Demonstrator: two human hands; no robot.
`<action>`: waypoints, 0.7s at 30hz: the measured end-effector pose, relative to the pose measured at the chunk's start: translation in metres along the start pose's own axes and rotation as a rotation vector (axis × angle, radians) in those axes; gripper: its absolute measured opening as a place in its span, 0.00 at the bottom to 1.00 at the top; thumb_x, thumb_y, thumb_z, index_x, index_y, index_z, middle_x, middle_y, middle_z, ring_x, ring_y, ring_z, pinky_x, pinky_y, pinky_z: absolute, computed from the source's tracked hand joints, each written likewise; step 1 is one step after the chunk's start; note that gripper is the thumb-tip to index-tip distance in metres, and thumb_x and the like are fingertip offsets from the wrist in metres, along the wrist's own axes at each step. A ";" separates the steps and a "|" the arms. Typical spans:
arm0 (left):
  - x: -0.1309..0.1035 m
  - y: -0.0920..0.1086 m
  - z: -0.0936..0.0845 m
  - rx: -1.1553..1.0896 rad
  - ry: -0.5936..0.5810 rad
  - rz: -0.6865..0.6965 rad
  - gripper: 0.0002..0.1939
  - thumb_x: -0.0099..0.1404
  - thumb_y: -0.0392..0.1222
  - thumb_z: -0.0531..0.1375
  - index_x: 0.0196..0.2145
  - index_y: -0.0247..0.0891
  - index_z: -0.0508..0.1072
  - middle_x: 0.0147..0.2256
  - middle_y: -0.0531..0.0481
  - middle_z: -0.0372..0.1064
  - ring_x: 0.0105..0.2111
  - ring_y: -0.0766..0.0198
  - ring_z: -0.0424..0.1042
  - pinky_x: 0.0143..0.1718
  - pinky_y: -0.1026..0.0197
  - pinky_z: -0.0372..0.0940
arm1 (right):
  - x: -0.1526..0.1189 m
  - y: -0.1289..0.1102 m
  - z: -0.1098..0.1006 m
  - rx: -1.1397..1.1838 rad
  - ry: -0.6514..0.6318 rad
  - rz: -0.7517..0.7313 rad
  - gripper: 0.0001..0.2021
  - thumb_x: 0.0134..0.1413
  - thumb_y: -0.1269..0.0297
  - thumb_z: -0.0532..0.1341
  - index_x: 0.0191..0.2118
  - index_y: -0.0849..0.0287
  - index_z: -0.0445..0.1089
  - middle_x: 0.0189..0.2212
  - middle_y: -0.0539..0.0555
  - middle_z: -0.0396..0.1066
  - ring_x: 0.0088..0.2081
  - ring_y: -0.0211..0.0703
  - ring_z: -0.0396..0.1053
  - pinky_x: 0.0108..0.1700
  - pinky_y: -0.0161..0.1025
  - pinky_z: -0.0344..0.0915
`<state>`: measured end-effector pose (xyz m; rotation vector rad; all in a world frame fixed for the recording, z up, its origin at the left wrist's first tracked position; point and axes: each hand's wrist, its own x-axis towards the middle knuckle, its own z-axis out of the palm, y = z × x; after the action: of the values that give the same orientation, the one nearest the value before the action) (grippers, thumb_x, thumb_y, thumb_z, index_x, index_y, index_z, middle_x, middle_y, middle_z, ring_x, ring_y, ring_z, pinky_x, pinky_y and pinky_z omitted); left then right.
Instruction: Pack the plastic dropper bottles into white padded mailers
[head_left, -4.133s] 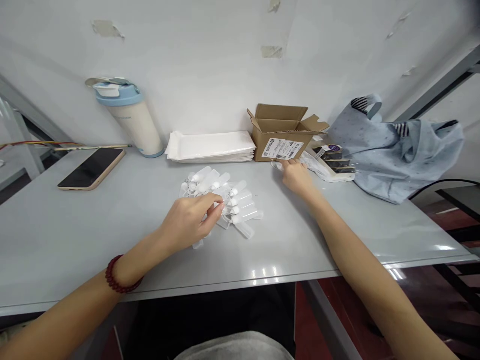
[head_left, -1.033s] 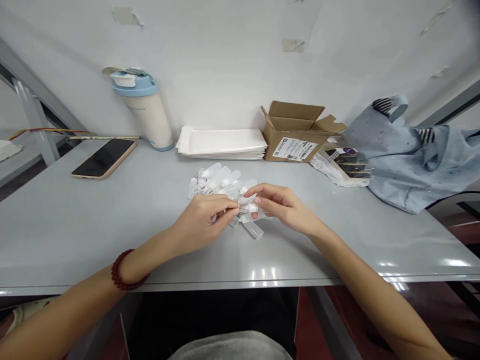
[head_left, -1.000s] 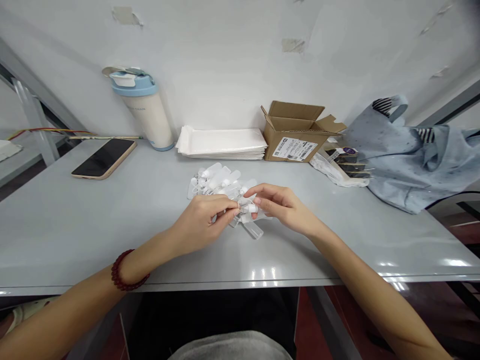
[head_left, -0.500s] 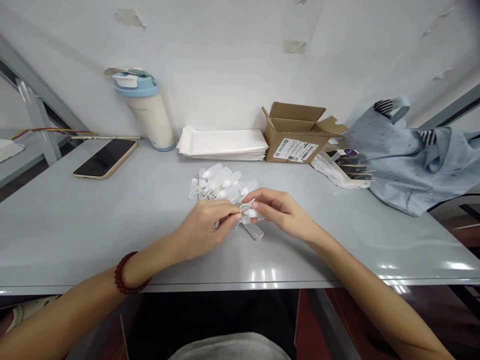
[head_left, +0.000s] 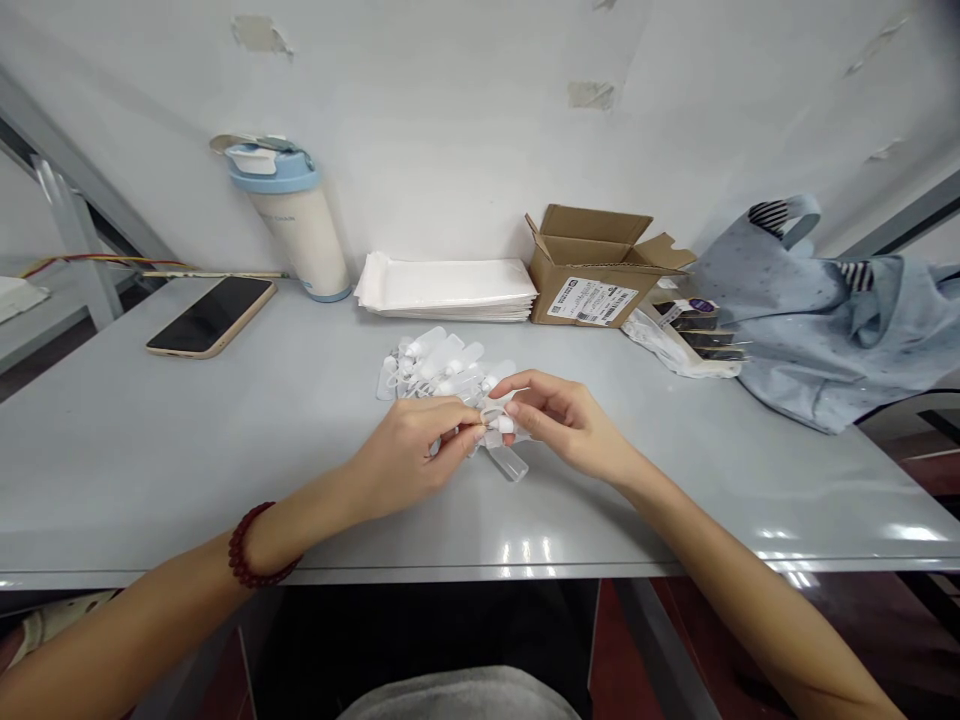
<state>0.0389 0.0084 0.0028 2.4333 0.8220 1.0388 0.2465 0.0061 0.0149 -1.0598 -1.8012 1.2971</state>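
Note:
My left hand [head_left: 420,445] is closed in a pinch at the white end of a small clear plastic piece with a white cap [head_left: 501,426]. Across from it, my right hand [head_left: 559,420] grips the same piece between thumb and fingers. A thin pale loop shows between the two hands; the fingertips hide part of it. Below them a clear flat-ended tube [head_left: 510,464] sticks out toward me. Just behind my hands lies a pile of similar clear and white plastic pieces [head_left: 442,362].
Along the wall stand a cream and blue bottle [head_left: 300,230], a stack of white envelopes [head_left: 457,285] and an open cardboard box [head_left: 581,270]. A phone [head_left: 214,317] lies at left. A wrapped package [head_left: 694,335] and a light blue cloth bag [head_left: 817,320] are at right.
My right fingers have shifted slightly around the plastic piece. Otherwise both hands stay in nearly the same place.

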 end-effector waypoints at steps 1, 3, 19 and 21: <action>0.000 0.000 0.000 0.002 0.006 -0.001 0.07 0.66 0.34 0.56 0.31 0.36 0.73 0.22 0.55 0.66 0.20 0.71 0.61 0.25 0.68 0.59 | 0.000 0.000 -0.001 0.000 0.005 0.002 0.10 0.62 0.60 0.56 0.45 0.58 0.67 0.25 0.48 0.69 0.31 0.40 0.73 0.33 0.36 0.63; 0.000 -0.001 -0.001 0.004 0.026 0.000 0.05 0.66 0.35 0.57 0.34 0.36 0.73 0.23 0.55 0.67 0.20 0.71 0.61 0.25 0.68 0.60 | 0.001 0.000 -0.003 -0.001 0.013 0.003 0.10 0.61 0.59 0.57 0.44 0.57 0.67 0.26 0.48 0.70 0.31 0.40 0.73 0.34 0.36 0.64; -0.001 0.001 -0.001 -0.007 0.062 0.030 0.07 0.66 0.33 0.56 0.30 0.36 0.70 0.21 0.57 0.65 0.20 0.72 0.61 0.24 0.69 0.59 | -0.001 0.000 0.002 -0.081 0.024 -0.020 0.09 0.62 0.60 0.56 0.44 0.57 0.67 0.23 0.47 0.68 0.29 0.39 0.73 0.30 0.34 0.63; -0.001 0.001 0.000 -0.013 0.059 0.035 0.06 0.65 0.32 0.56 0.30 0.36 0.70 0.21 0.57 0.64 0.20 0.72 0.60 0.24 0.69 0.58 | -0.001 0.000 0.002 -0.084 0.022 -0.023 0.09 0.62 0.61 0.56 0.44 0.57 0.67 0.24 0.47 0.69 0.29 0.38 0.72 0.30 0.33 0.62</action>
<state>0.0386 0.0066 0.0031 2.4245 0.7916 1.1303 0.2457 0.0043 0.0141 -1.0907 -1.8601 1.2005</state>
